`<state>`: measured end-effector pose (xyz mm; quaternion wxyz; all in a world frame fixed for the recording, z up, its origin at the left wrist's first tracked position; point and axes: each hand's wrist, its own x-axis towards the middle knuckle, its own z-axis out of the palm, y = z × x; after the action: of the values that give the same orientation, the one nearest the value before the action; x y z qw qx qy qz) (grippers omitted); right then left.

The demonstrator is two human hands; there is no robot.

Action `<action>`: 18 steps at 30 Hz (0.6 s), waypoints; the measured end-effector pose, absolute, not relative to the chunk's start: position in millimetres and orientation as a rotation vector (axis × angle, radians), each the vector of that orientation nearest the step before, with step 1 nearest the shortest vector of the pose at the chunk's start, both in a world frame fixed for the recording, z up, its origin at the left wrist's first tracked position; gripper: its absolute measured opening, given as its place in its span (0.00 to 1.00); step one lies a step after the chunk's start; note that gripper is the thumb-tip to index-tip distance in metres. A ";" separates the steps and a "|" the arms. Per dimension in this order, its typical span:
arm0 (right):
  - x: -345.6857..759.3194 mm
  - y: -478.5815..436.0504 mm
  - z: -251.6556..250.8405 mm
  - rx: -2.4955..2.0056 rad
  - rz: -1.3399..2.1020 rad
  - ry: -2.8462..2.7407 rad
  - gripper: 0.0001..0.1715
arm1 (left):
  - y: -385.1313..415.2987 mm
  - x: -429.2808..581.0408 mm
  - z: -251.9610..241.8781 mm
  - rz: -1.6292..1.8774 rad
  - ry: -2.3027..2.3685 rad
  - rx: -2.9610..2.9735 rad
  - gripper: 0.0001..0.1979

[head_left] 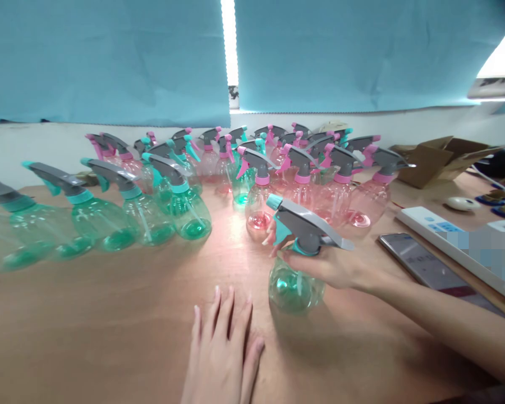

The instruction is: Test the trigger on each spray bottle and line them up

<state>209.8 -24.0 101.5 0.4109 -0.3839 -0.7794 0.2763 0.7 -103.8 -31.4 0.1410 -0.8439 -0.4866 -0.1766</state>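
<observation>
My right hand [320,264] is wrapped round the neck of a green spray bottle [297,289], which has a grey head and a turquoise nozzle and trigger. Its nozzle points left. Palm down on the wooden table [109,331], my left hand [221,348] lies with fingers spread and holds nothing. To the left stands a row of green spray bottles [191,216]. Just behind the held bottle are several pink spray bottles [258,205] with grey heads and pink collars.
More pink and green bottles crowd the back by the wall. On the right lie a phone [429,269], a white power strip [454,241] and a white computer mouse [462,204]. An open cardboard box [433,160] stands behind them. Blue cloth [109,62] hangs above.
</observation>
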 end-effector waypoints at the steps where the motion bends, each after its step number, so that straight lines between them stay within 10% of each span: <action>1: 210.6 -22.6 99.2 -0.939 0.716 -1.959 0.04 | -103.7 1.0 -31.1 -0.514 -1.398 -2.435 0.20; 18: 214.4 -10.2 57.8 -0.846 0.749 -1.861 0.11 | -109.3 -3.1 -26.5 -0.496 -1.503 -2.540 0.28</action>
<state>214.4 -10.2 57.8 0.4636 -0.3444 -0.7573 0.3048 -3.1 -109.3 -26.5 0.0746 -0.8463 -0.5008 -0.1654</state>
